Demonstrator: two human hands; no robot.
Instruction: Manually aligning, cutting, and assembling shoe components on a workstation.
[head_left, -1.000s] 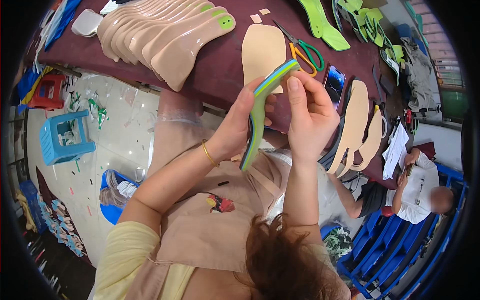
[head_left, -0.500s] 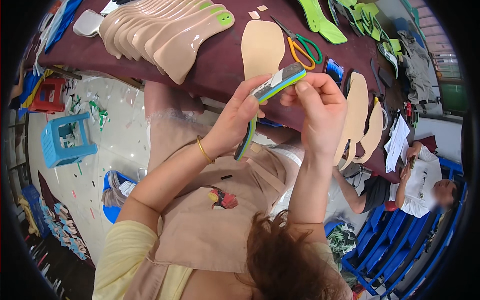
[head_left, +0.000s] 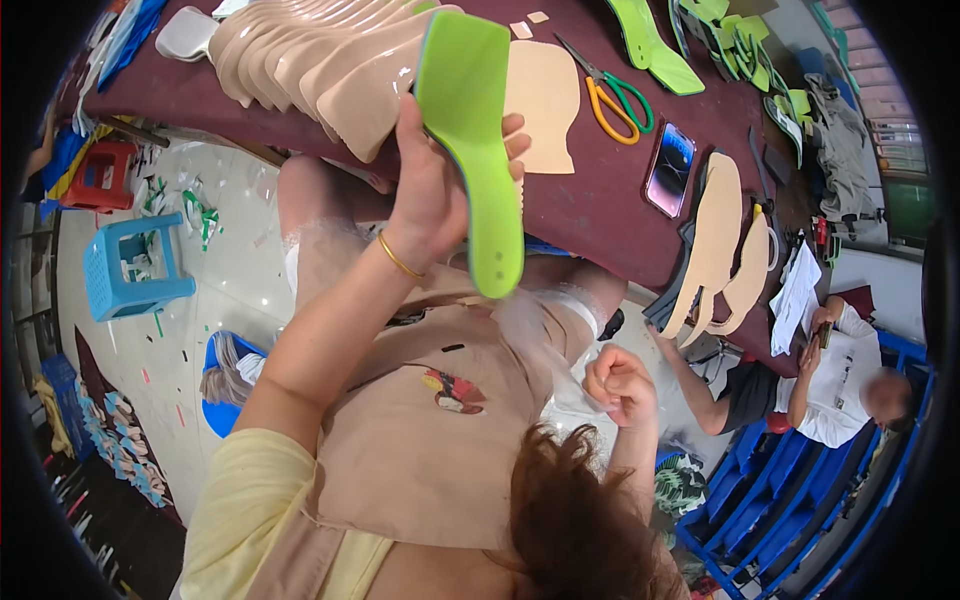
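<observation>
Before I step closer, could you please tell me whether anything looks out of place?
Yes: green and white scraps lie strewn on the floor beside the blue stool, which looks untidy. A small dark fleck stands out on the beige apron. The green piece in the left hand shows no obvious damage.

Right of centre, there is room to pass between the beige sheet and the phone; scissors block that lane's upper end. Stacked beige pieces bar the upper left, the green insole the upper centre.
</observation>
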